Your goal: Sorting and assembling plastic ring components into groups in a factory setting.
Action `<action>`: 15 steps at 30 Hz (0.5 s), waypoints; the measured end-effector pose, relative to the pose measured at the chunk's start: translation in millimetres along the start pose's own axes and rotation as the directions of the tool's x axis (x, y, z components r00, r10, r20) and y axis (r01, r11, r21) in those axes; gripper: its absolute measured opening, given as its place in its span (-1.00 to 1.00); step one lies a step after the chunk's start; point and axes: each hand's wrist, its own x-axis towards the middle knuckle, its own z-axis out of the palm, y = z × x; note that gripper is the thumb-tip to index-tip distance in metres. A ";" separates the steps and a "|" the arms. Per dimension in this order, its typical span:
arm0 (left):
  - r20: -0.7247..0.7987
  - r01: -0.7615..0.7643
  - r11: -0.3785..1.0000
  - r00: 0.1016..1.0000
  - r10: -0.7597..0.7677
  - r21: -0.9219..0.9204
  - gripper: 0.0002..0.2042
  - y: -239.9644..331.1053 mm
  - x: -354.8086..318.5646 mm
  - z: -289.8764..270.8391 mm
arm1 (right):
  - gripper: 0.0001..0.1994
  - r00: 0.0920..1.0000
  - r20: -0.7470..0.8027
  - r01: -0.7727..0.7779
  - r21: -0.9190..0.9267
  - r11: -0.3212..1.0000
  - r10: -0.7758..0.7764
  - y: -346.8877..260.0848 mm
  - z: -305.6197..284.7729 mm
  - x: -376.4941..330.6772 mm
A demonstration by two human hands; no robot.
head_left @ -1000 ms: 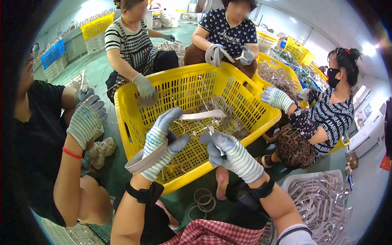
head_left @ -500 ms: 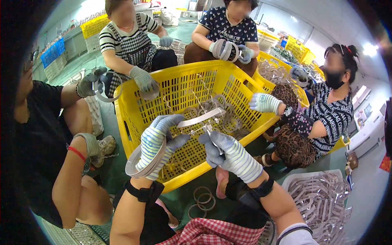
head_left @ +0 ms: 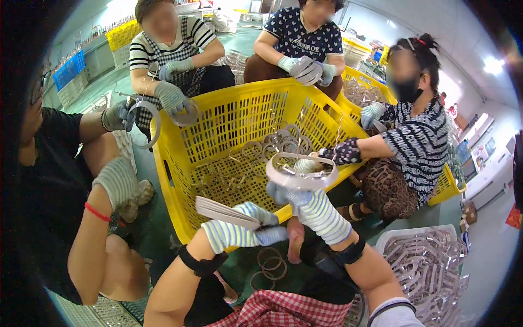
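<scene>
My left hand, in a striped glove, is just above the near edge of a yellow basket. A stack of flat metal rings is looped over it, seen nearly edge-on, and its fingers point to the right. My right hand, also gloved, grips a wide metal hoop clamp from below, its small fastening at the far side. My two hands are apart. Inside the basket, more rings are heaped toward the right, with small metal pieces scattered on the bottom.
Co-workers sit around the basket. One gloved hand reaches in close behind my clamp; others hold rings at its far left rim. A white crate of bent metal strips stands at lower right; loose rings lie on the floor.
My left hand has dropped away from the clamp and turned, tilting its stack. My right hand now holds the clamp up alone. The co-worker at right has leaned in, one hand in the basket.
</scene>
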 end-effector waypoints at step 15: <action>0.026 -0.070 0.982 0.997 0.066 0.175 -0.64 3.7 -2.0 19.6 | -0.58 0.883 0.370 -0.174 -0.315 0.933 0.289 -11.1 -0.7 -13.8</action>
